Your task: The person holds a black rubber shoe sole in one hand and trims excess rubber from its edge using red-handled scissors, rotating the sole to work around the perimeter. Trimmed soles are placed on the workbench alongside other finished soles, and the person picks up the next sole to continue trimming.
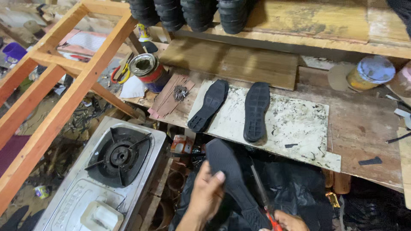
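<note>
Black shoe sole [231,179] is being held low at the near edge of the scene, below the workbench front, running diagonally from far-left to near-right over dark bagging. Left hand [206,194] is gripping its left edge, fingers curled narrow around the rim, thumb lying on the top face. Right hand [287,222] is showing only partly at the bottom edge; it is closed around the red handles of a pair of scissors [262,197], whose blades are lying along the sole's right edge, touching or just beside it; which, I cannot tell.

Just beyond, on the workbench [364,128], a stained white cutting board [295,124] is carrying two more black soles, tread up: one [209,105] tilting left, one [257,111] nearly straight, near each other but apart. Small black offcuts are lying on the board's right part and on the bench beyond it.

Far left of the board, an open glue tin [150,70] is standing beside a stack of brown card pieces [169,96]. A lidded tin [370,72] is lying on its side at the far right. A row of black soles [188,13] is stacked on the upper shelf.

Near left, a single-burner gas stove [115,171] is sitting low, beside an orange-brown wooden frame [64,98].
</note>
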Motion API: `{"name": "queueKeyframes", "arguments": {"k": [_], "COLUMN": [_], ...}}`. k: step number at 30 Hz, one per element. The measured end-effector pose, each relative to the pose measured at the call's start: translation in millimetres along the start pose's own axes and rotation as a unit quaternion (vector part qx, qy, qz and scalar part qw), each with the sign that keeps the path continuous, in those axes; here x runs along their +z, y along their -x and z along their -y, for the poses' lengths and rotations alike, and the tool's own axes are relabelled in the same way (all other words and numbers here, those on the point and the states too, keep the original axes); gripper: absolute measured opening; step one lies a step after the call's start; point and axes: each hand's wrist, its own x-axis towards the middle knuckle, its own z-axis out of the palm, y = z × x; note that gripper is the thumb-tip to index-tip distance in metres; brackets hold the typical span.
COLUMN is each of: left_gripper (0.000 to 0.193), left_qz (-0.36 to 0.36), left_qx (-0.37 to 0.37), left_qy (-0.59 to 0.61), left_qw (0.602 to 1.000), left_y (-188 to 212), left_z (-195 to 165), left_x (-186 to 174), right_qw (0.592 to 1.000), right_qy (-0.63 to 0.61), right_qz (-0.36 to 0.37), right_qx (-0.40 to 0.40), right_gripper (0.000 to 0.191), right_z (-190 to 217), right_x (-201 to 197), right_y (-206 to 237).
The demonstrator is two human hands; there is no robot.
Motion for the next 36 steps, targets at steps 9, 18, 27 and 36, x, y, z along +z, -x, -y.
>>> {"name": "queueKeyframes", "arguments": {"k": [9,18,27,36], "left_gripper": [0.043,0.050,0.046,0.038], "left_qz": [0.020,0.016,0.048,0.074], "left_qx": [0.035,-0.026,-0.032,-0.048], "left_qy": [0.005,-0.001,-0.023,-0.075], "left_qw": [0.999,1.000,0.998,0.993], "left_y": [6,11,13,18], "left_z": [-6,6,5,1], "left_x": [5,1,-5,3], "right_qw": [0.973,0.973,0.972,0.962], "right_qy": [0.181,0.145,0.098,0.103], "right_qz": [-0.109,-0.112,-0.093,-0.136], "right_qx": [-0.098,-0.139,-0.193,-0.211], "right_gripper": [0.091,0.087,0.070,0.069], "right_z": [72,102,60,65], "right_x": [-23,-20,-25,-20], "right_y": [14,17,19,18]}}
